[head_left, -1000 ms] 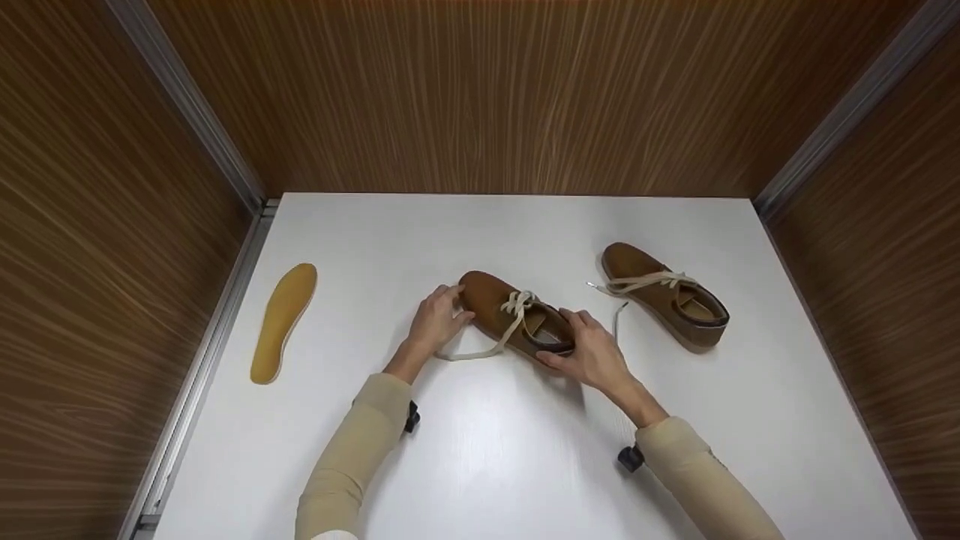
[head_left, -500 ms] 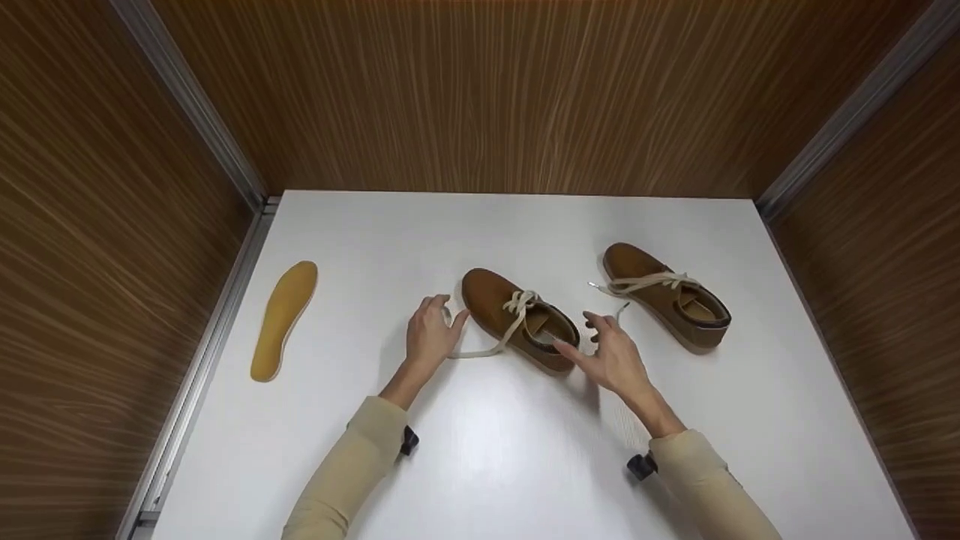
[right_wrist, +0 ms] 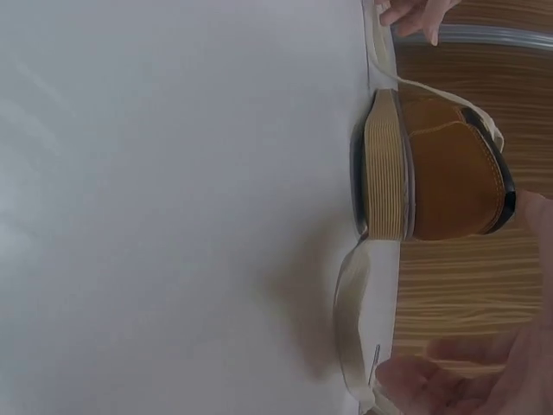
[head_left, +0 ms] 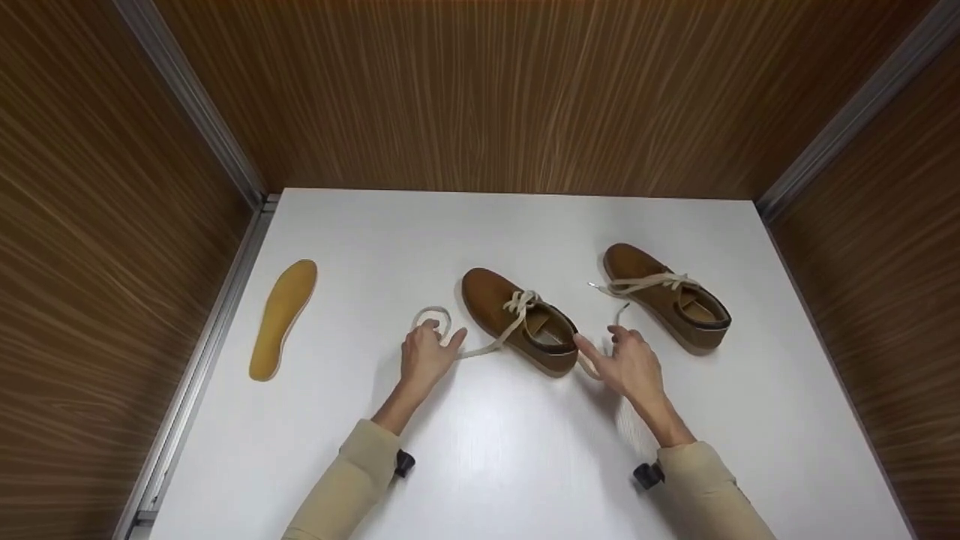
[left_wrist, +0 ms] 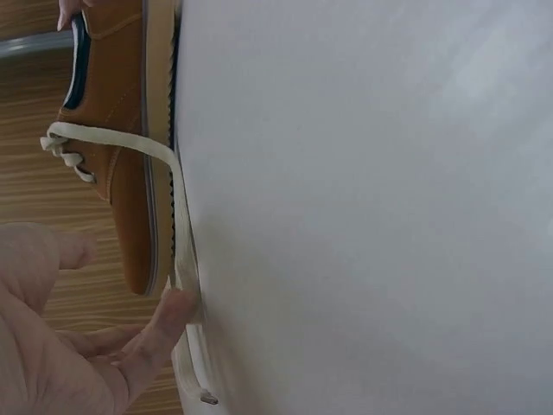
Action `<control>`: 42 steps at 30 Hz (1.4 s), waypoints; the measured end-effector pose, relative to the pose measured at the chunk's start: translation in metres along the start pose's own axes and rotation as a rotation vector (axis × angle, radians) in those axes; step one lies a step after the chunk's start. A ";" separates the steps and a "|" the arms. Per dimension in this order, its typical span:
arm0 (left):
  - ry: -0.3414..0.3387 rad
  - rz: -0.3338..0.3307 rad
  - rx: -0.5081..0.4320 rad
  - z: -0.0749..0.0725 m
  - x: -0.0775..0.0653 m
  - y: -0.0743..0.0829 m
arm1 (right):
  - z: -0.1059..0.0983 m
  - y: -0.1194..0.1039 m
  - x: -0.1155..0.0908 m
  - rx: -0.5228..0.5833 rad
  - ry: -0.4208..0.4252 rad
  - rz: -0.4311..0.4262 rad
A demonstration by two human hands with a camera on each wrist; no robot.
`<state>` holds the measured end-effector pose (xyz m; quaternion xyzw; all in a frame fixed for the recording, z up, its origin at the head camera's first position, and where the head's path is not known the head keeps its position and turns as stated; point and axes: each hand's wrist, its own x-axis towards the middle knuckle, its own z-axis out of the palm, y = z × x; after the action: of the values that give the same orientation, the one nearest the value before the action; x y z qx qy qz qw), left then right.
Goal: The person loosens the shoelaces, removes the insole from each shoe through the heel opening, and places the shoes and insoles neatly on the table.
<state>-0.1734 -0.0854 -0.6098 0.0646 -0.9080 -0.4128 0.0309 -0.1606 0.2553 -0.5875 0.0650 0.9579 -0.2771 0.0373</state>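
From the left wrist, we lose the heel of the brown leather lace-up shoe (left_wrist: 131, 181) past the top edge; the bare left hand (left_wrist: 69, 359) covers part of a flat cream lace (left_wrist: 130, 138). From the right wrist, the shoe's toe is hidden and we cannot tell whether the bare right hand (right_wrist: 510, 372) touches lace.

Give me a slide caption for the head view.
Left hand and right hand flank a laced brown shoe, between a yellow insole and a second shoe on a white table.
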 end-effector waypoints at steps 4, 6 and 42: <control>-0.003 -0.010 0.006 0.001 -0.003 0.001 | 0.000 0.003 0.004 -0.020 -0.011 0.039; -0.004 -0.006 0.009 0.002 -0.003 0.001 | 0.001 0.005 0.006 -0.013 -0.021 0.044; -0.076 0.023 -0.095 0.051 0.016 0.043 | 0.020 -0.033 0.037 0.257 -0.207 -0.085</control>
<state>-0.1990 -0.0219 -0.6113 0.0370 -0.8886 -0.4572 0.0044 -0.2011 0.2205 -0.5910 -0.0003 0.9075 -0.4040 0.1152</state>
